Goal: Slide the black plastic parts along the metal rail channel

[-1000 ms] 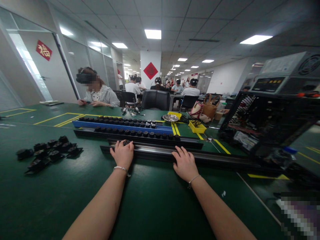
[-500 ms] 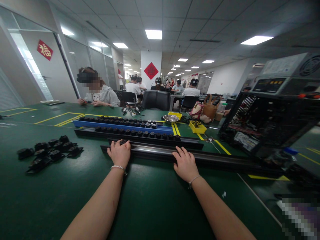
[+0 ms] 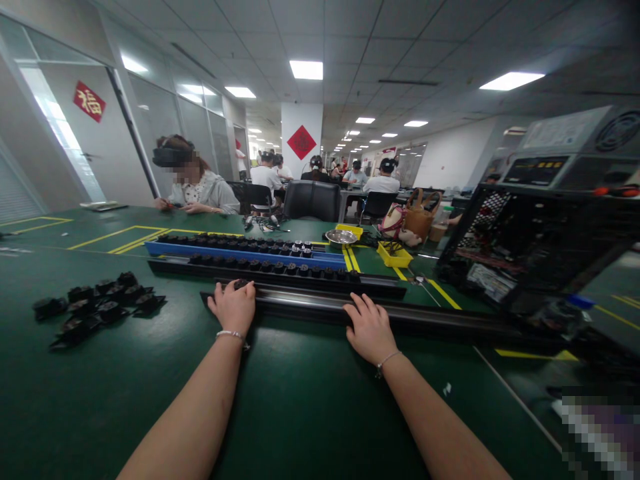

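A long black metal rail [image 3: 300, 301] with a shiny channel lies across the green table in front of me. Near its left end, my left hand [image 3: 233, 308] grips a small black socket module [image 3: 241, 284] seated at the channel; the fingers partly hide it. My right hand [image 3: 369, 328] rests on the rail's near edge further right, fingers spread, holding nothing. Just behind, a second black rail [image 3: 170, 267] carries a row of similar round-faced black modules. Off to the left, several loose black modules [image 3: 111, 311] lie in a pile.
Beyond the rails sits a blue rail [image 3: 215, 252] bearing more modules. A metal dish [image 3: 341, 237] and a yellow bin [image 3: 395, 255] stand behind to the right. An open computer case [image 3: 500, 247] borders the right side. Across the table sits a person [image 3: 200, 190].
My left hand has slid slightly left along the rail with the black socket module. My right hand stays about where it was.
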`<action>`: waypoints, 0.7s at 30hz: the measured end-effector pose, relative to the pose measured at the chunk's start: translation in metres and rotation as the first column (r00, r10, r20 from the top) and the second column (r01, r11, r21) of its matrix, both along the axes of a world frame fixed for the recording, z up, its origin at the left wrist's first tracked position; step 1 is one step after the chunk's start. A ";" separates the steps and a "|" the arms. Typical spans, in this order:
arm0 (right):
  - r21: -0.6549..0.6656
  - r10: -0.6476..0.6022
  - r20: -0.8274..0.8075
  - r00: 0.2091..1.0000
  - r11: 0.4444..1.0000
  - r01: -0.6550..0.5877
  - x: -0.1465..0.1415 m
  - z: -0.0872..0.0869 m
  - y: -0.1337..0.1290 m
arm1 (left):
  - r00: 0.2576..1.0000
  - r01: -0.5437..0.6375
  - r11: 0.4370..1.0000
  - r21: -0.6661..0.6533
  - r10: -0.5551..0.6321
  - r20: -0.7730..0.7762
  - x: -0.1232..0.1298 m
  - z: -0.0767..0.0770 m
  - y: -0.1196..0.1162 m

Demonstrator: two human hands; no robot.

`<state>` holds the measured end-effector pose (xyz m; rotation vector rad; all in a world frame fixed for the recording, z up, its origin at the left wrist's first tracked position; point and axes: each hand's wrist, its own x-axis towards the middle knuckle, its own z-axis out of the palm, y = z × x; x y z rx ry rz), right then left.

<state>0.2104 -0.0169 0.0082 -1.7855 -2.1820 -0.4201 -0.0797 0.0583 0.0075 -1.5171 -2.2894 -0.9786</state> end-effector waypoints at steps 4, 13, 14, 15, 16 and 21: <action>-0.002 0.002 -0.001 1.000 1.000 -0.002 0.000 0.000 0.000 | 1.000 0.003 1.000 -0.003 -0.003 0.017 0.000 0.002 -0.001; -0.005 0.004 -0.002 1.000 1.000 -0.004 0.001 0.001 -0.001 | 0.997 -0.026 0.999 0.041 0.023 0.072 -0.007 -0.002 0.003; -0.006 0.004 -0.002 1.000 1.000 -0.004 0.001 0.001 -0.001 | 0.997 -0.027 0.999 0.041 0.024 0.073 -0.008 -0.003 0.004; -0.007 0.002 -0.002 1.000 1.000 -0.002 0.001 0.001 -0.001 | 0.997 -0.029 0.999 0.041 0.025 0.075 -0.008 -0.003 0.004; -0.009 -0.001 -0.002 1.000 1.000 0.001 0.001 0.001 -0.001 | 0.997 -0.031 0.999 0.041 0.027 0.078 -0.008 -0.003 0.004; -0.012 0.001 -0.002 1.000 1.000 -0.001 0.001 0.001 -0.001 | 0.994 -0.044 0.998 0.035 0.040 0.102 -0.011 -0.001 0.004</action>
